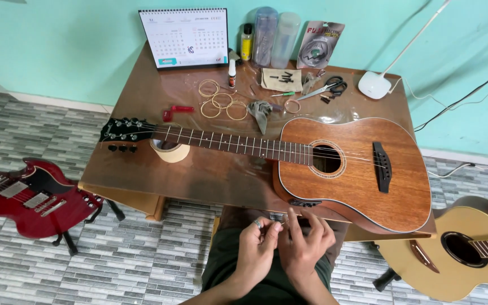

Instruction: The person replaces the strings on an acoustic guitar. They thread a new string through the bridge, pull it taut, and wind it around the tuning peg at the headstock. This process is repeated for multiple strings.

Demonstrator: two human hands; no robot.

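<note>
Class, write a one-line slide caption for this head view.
Both hands pinch a thin guitar string beside a brown acoustic guitar lying on a cluttered wooden table.

A brown wooden tabletop [142, 169] holds a brown guitar [345, 169] lying flat — its body at the right edge, its neck resting on a tape roll [170, 151] near the left. Along the back edge stand a calendar [184, 38] and two clear tubes [275, 38]. Wire rings [219, 101], scissors [326, 88] and a red tool [177, 111] lie between.
</note>
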